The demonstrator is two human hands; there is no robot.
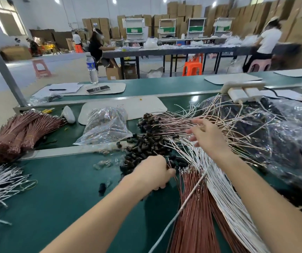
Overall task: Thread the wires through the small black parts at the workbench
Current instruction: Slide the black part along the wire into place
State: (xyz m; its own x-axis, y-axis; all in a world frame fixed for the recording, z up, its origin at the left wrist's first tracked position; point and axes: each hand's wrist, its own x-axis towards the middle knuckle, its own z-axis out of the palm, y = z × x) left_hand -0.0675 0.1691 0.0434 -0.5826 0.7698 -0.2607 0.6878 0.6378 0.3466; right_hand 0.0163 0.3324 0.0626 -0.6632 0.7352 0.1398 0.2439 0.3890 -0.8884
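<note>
Where the left hand [153, 170] curls, black parts [146, 148] — small, stubby, heaped

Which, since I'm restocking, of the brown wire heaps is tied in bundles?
The far-left brown heap, tied into separate bunches; the brown wires beside the left hand lie loose.
</note>
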